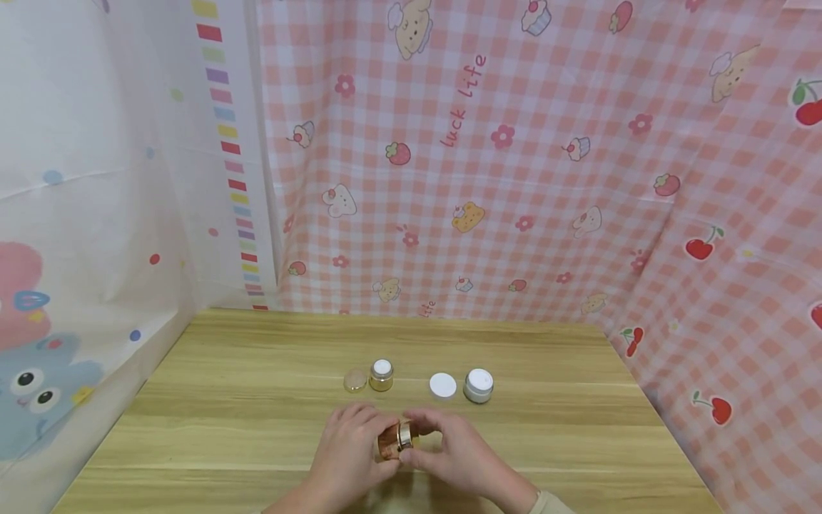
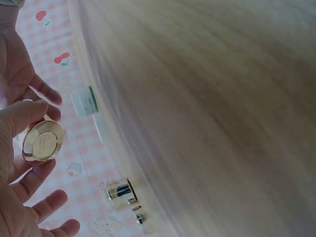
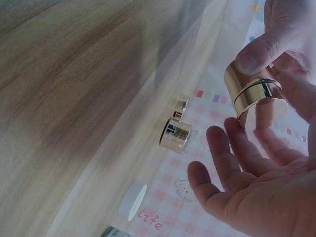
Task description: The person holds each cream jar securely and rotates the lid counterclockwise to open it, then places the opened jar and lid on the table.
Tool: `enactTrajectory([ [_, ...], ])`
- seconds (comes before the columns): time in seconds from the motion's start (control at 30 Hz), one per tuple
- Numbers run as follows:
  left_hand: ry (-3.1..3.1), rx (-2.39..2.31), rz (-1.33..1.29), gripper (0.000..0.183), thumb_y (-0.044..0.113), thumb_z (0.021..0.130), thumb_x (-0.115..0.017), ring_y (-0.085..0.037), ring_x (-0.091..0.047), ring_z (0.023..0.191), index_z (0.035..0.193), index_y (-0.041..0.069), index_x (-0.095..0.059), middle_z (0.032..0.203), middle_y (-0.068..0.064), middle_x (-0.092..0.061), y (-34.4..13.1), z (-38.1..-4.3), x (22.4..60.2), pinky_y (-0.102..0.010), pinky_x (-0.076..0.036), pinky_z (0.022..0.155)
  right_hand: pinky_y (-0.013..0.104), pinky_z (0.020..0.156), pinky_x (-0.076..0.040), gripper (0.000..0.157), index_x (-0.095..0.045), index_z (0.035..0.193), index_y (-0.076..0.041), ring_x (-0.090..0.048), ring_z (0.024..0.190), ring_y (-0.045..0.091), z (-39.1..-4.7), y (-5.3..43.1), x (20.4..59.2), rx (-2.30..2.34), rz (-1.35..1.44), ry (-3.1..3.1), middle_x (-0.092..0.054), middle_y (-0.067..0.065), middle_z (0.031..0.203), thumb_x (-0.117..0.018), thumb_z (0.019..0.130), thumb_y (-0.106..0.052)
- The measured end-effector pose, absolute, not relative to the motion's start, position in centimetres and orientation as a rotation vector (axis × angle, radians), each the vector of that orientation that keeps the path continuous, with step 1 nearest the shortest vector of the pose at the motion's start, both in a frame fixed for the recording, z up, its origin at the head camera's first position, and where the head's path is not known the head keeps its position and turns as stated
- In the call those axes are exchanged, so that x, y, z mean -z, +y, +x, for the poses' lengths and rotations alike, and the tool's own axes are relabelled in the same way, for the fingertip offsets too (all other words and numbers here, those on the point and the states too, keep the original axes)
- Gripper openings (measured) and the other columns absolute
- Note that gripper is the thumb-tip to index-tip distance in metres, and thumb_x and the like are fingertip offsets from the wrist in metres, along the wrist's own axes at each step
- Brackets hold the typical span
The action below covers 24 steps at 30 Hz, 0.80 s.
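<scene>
Low over the table's near middle, a shiny gold cosmetic jar (image 1: 389, 442) lies tilted on its side between both hands. My left hand (image 1: 349, 446) grips its body between thumb and fingers, and the round gold base (image 2: 43, 143) shows in the left wrist view. From the other end, my right hand (image 1: 456, 453) pinches the jar's copper-gold lid (image 3: 269, 112) between thumb and forefinger. The right hand's other fingers (image 3: 219, 148) are spread loosely away from the jar. Part of the lid is hidden by the right fingers in the head view.
Farther back stand a smaller gold jar (image 1: 382, 378) with a white top and a round gold lid (image 1: 355, 380) beside it. To their right are a white lid (image 1: 443, 385) and a pale jar (image 1: 479, 387). Printed cloths (image 1: 449, 178) hang around the wooden table (image 1: 546, 357).
</scene>
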<state>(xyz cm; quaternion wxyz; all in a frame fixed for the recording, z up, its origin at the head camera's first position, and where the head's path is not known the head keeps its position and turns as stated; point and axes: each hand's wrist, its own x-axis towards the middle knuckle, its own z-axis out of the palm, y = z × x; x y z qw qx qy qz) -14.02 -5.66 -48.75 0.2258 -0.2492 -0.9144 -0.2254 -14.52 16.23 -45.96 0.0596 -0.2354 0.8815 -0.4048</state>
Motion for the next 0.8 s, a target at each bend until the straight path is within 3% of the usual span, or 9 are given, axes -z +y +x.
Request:
enactTrajectory([
  [0.1,-2.538,0.627,-0.687,0.051,0.036,0.064,-0.101,-0.019,-0.069,0.107,0.108,0.021,-0.079,0.102,0.006,-0.078,-5.64,-14.02,48.63,-0.054,-0.056,0.098,0.058,0.099,-0.059,0.067,-0.062,0.146,-0.006,-0.071,0.119,0.026,-14.46,16.23,45.9,1.246,-0.647,2.654,-0.079,0.005,0.121,-0.075,0.098,-0.05],
  [0.2,-2.547,0.633,-0.691,0.05,0.035,0.065,-0.101,-0.019,-0.068,0.108,0.107,0.021,-0.079,0.102,0.007,-0.078,-5.61,-14.01,48.55,-0.054,-0.057,0.097,0.051,0.094,-0.062,0.067,-0.062,0.145,-0.005,-0.073,0.117,0.028,-14.43,16.25,45.9,1.255,-0.594,2.636,-0.081,0.005,0.115,-0.073,0.099,-0.053],
  [0.33,-2.545,0.625,-0.694,0.049,0.036,0.065,-0.101,-0.017,-0.068,0.107,0.106,0.022,-0.078,0.101,0.009,-0.077,-5.57,-13.97,48.56,-0.052,-0.057,0.096,0.038,0.085,-0.063,0.063,-0.065,0.142,-0.005,-0.074,0.109,0.021,-14.45,16.27,45.96,1.265,-0.555,2.605,-0.082,0.003,0.107,-0.074,0.099,-0.051],
  [0.6,-2.537,0.614,-0.692,0.046,0.036,0.065,-0.1,-0.017,-0.068,0.107,0.104,0.023,-0.078,0.099,0.01,-0.077,-5.5,-14.04,48.69,-0.051,-0.057,0.097,0.026,0.076,-0.058,0.06,-0.067,0.137,-0.003,-0.071,0.095,0.007,-14.45,16.15,45.99,1.293,-0.574,2.591,-0.082,0.001,0.101,-0.074,0.099,-0.048],
  [0.7,-2.535,0.611,-0.694,0.046,0.036,0.065,-0.1,-0.017,-0.068,0.106,0.104,0.023,-0.078,0.099,0.01,-0.077,-5.5,-14.04,48.68,-0.052,-0.057,0.097,0.025,0.071,-0.056,0.058,-0.068,0.137,-0.003,-0.068,0.085,0.006,-14.42,16.14,45.91,1.299,-0.577,2.584,-0.081,0.002,0.103,-0.076,0.099,-0.046],
  [0.8,-2.533,0.613,-0.693,0.047,0.036,0.065,-0.1,-0.017,-0.068,0.106,0.105,0.023,-0.079,0.099,0.009,-0.077,-5.52,-14.0,48.67,-0.052,-0.057,0.097,0.03,0.077,-0.059,0.057,-0.068,0.137,-0.006,-0.069,0.09,0.009,-14.41,16.17,45.85,1.277,-0.59,2.605,-0.081,0.002,0.108,-0.077,0.098,-0.046],
])
